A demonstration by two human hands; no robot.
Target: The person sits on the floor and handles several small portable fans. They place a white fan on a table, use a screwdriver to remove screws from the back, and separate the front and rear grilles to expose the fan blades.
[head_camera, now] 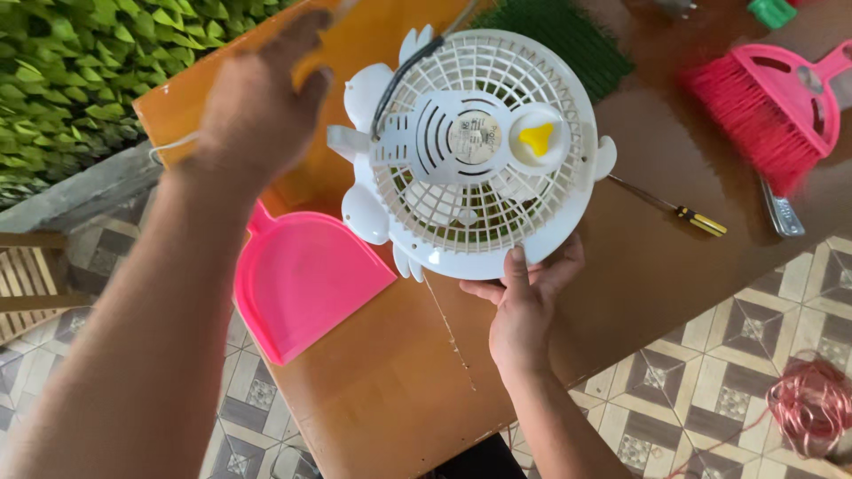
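Currently the right hand (pixel 524 306) grips the lower rim of a small white fan (pixel 475 151), thumb on the grille edge, other fingers (pixel 559 266) curled under the housing. The fan is tilted with its back toward the camera: rear grille, motor cover with slots, a round label and a yellow knob (pixel 536 138) showing. White rounded feet stick out around the rim, and a dark cord runs up from the motor cover. The fan sits above the fingers, held over the wooden tabletop (pixel 399 372).

Left hand (pixel 262 98) is raised to the left of the fan, back of the hand to the camera, fingers bent, near the fan's upper left edge. Can't tell if those fingers grip anything; contact with the fan is hidden.

Below the left fingers, a pink dustpan (pixel 302 279) lies flat on the tabletop, overhanging its edge. To the right of the right fingers, a screwdriver (pixel 679 211) with a yellow-black handle lies on the tabletop. Further right, a pink hand brush (pixel 768 106). On the tiled floor at lower right, a coil of copper wire (pixel 812 404).
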